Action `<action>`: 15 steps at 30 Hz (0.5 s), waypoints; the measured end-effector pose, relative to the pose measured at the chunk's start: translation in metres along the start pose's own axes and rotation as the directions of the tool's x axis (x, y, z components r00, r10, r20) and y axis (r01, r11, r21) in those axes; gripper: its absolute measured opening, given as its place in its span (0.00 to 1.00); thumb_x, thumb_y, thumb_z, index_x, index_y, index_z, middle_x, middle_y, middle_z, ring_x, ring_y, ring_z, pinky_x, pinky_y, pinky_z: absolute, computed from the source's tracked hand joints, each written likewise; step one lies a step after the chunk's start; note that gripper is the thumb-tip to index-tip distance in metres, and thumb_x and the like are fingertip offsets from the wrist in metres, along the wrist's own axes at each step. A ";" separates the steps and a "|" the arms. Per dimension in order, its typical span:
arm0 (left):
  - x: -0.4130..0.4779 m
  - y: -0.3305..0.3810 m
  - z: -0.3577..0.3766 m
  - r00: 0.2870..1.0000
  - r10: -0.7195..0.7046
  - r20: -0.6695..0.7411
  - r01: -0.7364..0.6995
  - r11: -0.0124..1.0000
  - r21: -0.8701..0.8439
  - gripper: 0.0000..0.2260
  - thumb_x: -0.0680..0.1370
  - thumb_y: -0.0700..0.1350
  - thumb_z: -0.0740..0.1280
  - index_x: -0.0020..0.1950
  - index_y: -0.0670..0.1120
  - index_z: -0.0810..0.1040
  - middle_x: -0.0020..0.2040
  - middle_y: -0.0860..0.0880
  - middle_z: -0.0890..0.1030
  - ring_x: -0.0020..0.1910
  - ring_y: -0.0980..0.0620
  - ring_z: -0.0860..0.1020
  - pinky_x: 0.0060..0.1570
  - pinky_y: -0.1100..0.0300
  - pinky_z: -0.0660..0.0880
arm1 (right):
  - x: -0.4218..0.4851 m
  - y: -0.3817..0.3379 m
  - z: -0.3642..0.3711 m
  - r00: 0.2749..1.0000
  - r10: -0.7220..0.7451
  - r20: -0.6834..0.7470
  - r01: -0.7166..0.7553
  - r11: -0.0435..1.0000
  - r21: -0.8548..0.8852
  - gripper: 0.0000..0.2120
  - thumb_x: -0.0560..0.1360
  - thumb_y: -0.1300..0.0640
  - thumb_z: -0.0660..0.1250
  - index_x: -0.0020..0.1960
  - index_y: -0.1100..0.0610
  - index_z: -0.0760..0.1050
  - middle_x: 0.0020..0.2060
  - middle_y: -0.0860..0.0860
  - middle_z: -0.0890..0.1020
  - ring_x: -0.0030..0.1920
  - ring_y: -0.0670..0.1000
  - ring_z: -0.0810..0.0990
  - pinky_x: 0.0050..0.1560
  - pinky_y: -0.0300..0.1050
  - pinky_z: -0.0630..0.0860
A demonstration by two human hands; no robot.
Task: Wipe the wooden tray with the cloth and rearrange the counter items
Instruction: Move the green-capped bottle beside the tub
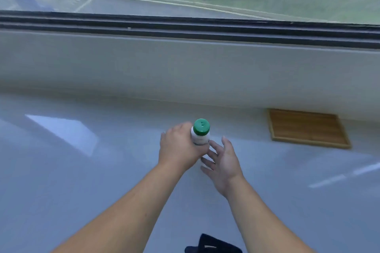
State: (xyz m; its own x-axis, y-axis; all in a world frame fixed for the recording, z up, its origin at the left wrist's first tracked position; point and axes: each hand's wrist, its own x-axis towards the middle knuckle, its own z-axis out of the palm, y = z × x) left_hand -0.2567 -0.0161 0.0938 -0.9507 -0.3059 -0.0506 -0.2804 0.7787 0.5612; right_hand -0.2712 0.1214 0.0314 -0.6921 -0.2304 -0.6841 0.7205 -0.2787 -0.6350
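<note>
A white bottle with a green cap stands upright at the middle of the pale counter. My left hand is wrapped around its body from the left. My right hand is just right of the bottle's base with fingers spread, and its fingertips are close to or touching the bottle. The wooden tray lies flat against the back wall, to the right, with nothing on it. A dark cloth lies at the counter's near edge, between my forearms, partly cut off by the frame.
A low pale wall runs along the back of the counter beneath a dark window frame. Behind the glass are a road, grass and a fence. Bright reflections lie on the counter at left and right.
</note>
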 end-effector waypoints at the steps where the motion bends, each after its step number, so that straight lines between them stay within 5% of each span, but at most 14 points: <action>1: -0.006 -0.016 -0.012 0.999 -0.027 -0.022 0.027 1.000 -0.005 0.13 0.69 0.55 0.74 0.44 0.49 0.77 0.40 0.51 0.80 0.45 0.44 0.78 0.49 0.45 0.78 | -0.003 0.009 0.017 1.000 0.009 0.020 -0.009 1.000 -0.024 0.30 0.81 0.32 0.55 0.74 0.48 0.74 0.71 0.53 0.78 0.66 0.59 0.78 0.73 0.62 0.70; 15: -0.174 -0.276 -0.182 0.854 -0.435 -0.286 0.388 0.898 -0.206 0.14 0.67 0.59 0.74 0.43 0.53 0.76 0.42 0.55 0.79 0.47 0.49 0.79 0.44 0.49 0.80 | -0.083 0.210 0.261 0.927 0.243 0.286 -0.124 0.918 -0.378 0.31 0.80 0.31 0.55 0.75 0.47 0.73 0.73 0.55 0.76 0.68 0.61 0.77 0.70 0.61 0.73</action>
State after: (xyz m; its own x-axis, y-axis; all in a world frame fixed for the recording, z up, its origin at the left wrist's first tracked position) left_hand 0.0099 -0.2775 0.0982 -0.6519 -0.7566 -0.0508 -0.5939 0.4678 0.6546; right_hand -0.0738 -0.1616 0.0488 -0.4796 -0.5476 -0.6857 0.7633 0.1251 -0.6338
